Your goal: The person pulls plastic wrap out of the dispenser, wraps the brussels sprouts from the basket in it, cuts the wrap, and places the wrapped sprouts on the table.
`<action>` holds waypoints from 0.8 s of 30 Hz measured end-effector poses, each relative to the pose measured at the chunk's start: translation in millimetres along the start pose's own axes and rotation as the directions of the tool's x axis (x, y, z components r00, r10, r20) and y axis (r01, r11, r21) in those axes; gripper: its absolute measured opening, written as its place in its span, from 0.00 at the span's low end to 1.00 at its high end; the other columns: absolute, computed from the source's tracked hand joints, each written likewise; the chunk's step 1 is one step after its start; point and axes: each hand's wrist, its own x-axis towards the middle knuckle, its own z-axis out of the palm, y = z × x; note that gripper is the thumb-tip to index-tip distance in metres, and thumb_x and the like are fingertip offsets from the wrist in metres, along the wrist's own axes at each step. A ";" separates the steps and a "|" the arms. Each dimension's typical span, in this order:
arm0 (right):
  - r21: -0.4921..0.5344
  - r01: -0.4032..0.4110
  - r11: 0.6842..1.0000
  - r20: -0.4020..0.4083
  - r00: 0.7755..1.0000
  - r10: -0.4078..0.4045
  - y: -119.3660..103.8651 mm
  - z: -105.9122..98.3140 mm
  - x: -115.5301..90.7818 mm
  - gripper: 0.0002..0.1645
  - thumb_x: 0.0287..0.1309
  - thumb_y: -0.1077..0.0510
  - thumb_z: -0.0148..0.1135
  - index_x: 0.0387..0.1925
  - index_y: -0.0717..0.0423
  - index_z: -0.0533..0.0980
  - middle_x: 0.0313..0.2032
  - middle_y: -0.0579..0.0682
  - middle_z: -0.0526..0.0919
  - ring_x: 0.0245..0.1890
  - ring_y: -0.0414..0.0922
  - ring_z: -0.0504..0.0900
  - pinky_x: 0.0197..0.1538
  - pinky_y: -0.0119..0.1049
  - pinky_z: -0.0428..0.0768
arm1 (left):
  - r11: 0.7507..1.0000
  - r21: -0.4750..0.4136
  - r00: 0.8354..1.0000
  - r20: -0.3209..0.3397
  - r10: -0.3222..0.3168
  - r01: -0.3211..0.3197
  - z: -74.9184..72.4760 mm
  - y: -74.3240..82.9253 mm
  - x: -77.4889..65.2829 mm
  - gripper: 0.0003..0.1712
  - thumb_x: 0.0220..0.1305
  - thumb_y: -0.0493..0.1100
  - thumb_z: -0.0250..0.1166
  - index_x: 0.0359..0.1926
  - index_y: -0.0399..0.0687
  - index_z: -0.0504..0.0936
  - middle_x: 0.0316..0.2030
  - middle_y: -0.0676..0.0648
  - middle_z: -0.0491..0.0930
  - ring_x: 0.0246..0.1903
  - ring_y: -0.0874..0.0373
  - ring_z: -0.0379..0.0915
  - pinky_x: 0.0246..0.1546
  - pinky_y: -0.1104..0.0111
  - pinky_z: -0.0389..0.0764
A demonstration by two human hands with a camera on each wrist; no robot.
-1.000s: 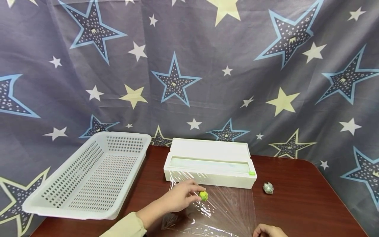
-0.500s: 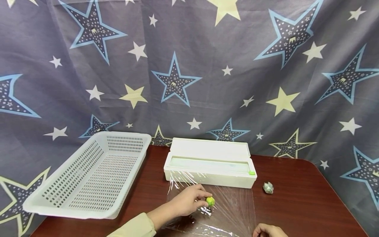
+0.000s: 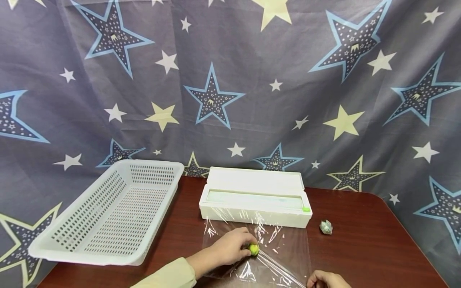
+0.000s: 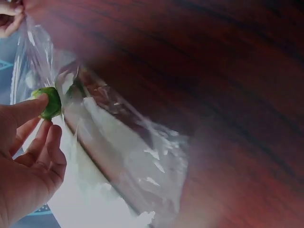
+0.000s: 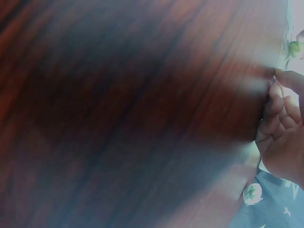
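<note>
In the head view my left hand [image 3: 232, 247] pinches a small yellow-green ball [image 3: 254, 250] between thumb and fingers, over a sheet of cling film [image 3: 288, 244]. Creases run across the film from the ball toward my right hand [image 3: 327, 279], at the bottom edge. That hand pinches the film's near right corner, thumb against finger, as the right wrist view shows. The sheet comes out of a white cling film dispenser box [image 3: 255, 217], whose lid stands raised. Close up in the left wrist view, the green ball [image 4: 50, 103] is against the crumpled clear film [image 4: 128, 128].
A white perforated plastic basket [image 3: 138, 256] stands on the left of the dark red-brown table [image 3: 374, 240]. Right of the box lies a small ball wrapped in shiny film [image 3: 325, 227]. A green cutter slider [image 3: 306, 209] sits at the box's right end. A star-patterned curtain [image 3: 259, 120] hangs behind.
My left hand has moved right and toward me with the green ball, down onto the film. The film has drawn into tighter creases toward the right hand, which stays nearly in place.
</note>
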 end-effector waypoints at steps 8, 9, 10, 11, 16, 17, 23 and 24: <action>0.032 -0.031 0.999 0.000 1.000 0.031 -4.0 0.0 -0.2 0.04 0.51 0.65 0.62 0.29 0.62 0.76 0.22 0.28 0.70 0.22 0.23 0.66 0.23 0.24 0.66 | 0.999 0.033 1.000 0.010 -0.014 0.013 0.0 0.0 1.1 0.11 0.54 0.44 0.68 0.41 0.57 0.82 0.33 0.59 0.74 0.30 0.72 0.66 0.35 0.80 0.71; 0.029 -0.036 0.999 -0.001 0.999 0.036 -4.1 -0.1 -0.2 0.03 0.51 0.65 0.62 0.29 0.61 0.76 0.22 0.28 0.70 0.22 0.23 0.66 0.23 0.24 0.66 | 0.999 0.029 1.000 0.015 -0.019 0.019 -0.8 0.2 0.6 0.11 0.54 0.44 0.68 0.41 0.57 0.82 0.33 0.59 0.74 0.30 0.72 0.67 0.35 0.80 0.71; 0.025 -0.037 0.999 -0.004 0.999 0.037 -3.8 -0.2 -0.2 0.03 0.51 0.65 0.62 0.29 0.61 0.76 0.22 0.28 0.70 0.22 0.23 0.66 0.23 0.24 0.66 | 0.999 0.027 0.999 0.019 -0.026 0.025 -1.3 0.2 0.2 0.12 0.54 0.44 0.68 0.41 0.57 0.82 0.33 0.59 0.74 0.30 0.72 0.67 0.35 0.80 0.71; 0.016 -0.032 0.999 -0.005 0.999 0.032 -2.8 -0.3 0.0 0.03 0.51 0.65 0.62 0.29 0.60 0.76 0.22 0.28 0.70 0.22 0.23 0.66 0.22 0.24 0.66 | 0.999 0.026 0.999 0.021 -0.029 0.028 -1.9 0.3 -0.4 0.12 0.53 0.44 0.68 0.41 0.57 0.82 0.33 0.59 0.74 0.30 0.72 0.67 0.35 0.80 0.71; -0.004 -0.016 1.000 -0.002 1.000 0.016 4.6 -0.9 -0.1 0.02 0.51 0.63 0.63 0.28 0.57 0.77 0.22 0.29 0.71 0.22 0.23 0.66 0.22 0.25 0.66 | 0.999 0.025 0.999 0.026 -0.032 0.031 -3.0 0.0 -2.2 0.11 0.53 0.44 0.68 0.40 0.57 0.82 0.33 0.59 0.74 0.30 0.72 0.67 0.35 0.80 0.71; -0.018 0.010 1.000 0.004 1.000 -0.010 7.2 -1.2 0.0 0.02 0.51 0.63 0.63 0.28 0.56 0.77 0.22 0.29 0.71 0.22 0.23 0.66 0.21 0.24 0.66 | 0.999 0.026 0.999 0.024 -0.028 0.028 -3.0 -0.1 -2.3 0.11 0.53 0.44 0.68 0.40 0.57 0.82 0.33 0.59 0.74 0.29 0.72 0.67 0.35 0.80 0.71; -0.019 0.009 1.000 0.004 1.000 -0.009 8.1 -0.9 -0.7 0.03 0.49 0.64 0.63 0.28 0.57 0.77 0.21 0.30 0.71 0.21 0.23 0.66 0.21 0.25 0.66 | 0.999 0.021 0.999 0.022 -0.027 0.026 -2.9 -1.1 -5.1 0.12 0.53 0.44 0.69 0.41 0.57 0.82 0.33 0.60 0.74 0.31 0.73 0.69 0.36 0.79 0.72; -0.005 -0.020 1.000 0.001 1.000 0.020 5.8 -0.6 -0.8 0.02 0.50 0.64 0.63 0.28 0.57 0.77 0.21 0.29 0.71 0.21 0.23 0.66 0.21 0.25 0.66 | 0.999 0.017 0.999 0.022 -0.027 0.027 -3.0 -1.7 -6.0 0.13 0.53 0.45 0.69 0.41 0.57 0.82 0.33 0.60 0.74 0.31 0.73 0.69 0.36 0.79 0.72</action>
